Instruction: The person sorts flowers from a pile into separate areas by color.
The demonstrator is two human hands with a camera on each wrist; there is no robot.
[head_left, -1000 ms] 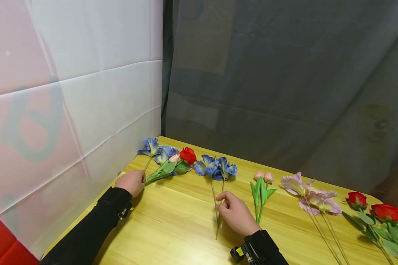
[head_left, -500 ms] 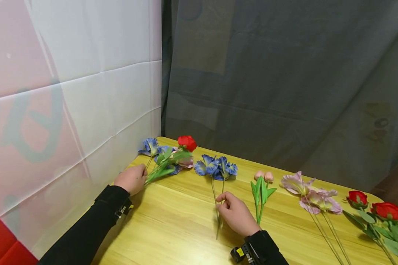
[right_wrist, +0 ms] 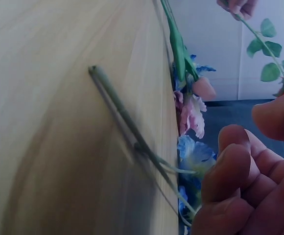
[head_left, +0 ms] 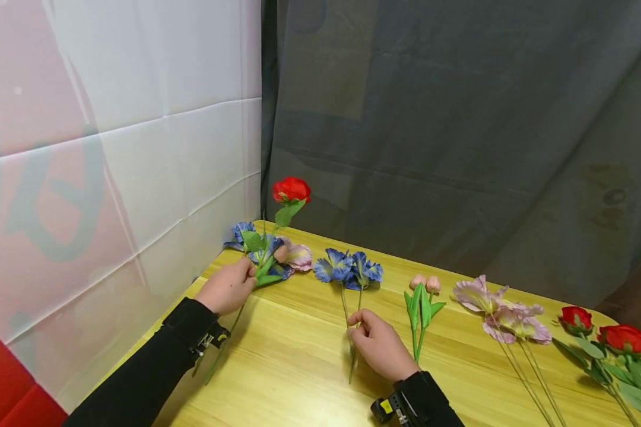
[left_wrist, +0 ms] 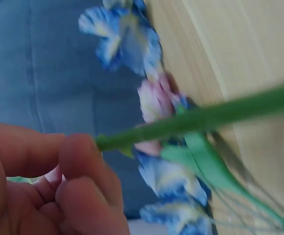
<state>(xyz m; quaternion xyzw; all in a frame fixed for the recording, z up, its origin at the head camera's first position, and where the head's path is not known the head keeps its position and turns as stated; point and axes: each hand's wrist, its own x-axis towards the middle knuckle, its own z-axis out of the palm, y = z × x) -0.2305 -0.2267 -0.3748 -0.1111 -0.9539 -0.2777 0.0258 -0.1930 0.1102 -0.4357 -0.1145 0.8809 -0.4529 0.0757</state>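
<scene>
My left hand [head_left: 228,287] pinches the green stem of a red artificial rose [head_left: 291,190], its bloom tilted up above the table's far left corner. In the left wrist view the stem [left_wrist: 191,122] runs out from between thumb and fingertips. Below it lie blue iris-like flowers [head_left: 241,234], a pink tulip [head_left: 281,254] and a mauve flower [head_left: 299,258], partly covered by the rose's leaves. My right hand [head_left: 381,347] hovers loosely curled beside the thin stems of two blue irises [head_left: 333,265]; the right wrist view shows its thumb [right_wrist: 279,117] apart from its fingers.
Pink tulips [head_left: 424,302] lie right of my right hand, then mauve flowers [head_left: 513,323] and red roses [head_left: 626,340] farther along. The wooden table [head_left: 278,367] meets a pale cloth wall [head_left: 192,166] on the left and a dark curtain [head_left: 432,148] behind.
The red rose has risen from the flowers on the left and now stands more upright. My left hand has shifted slightly right and up with it. My right hand has stayed in place.
</scene>
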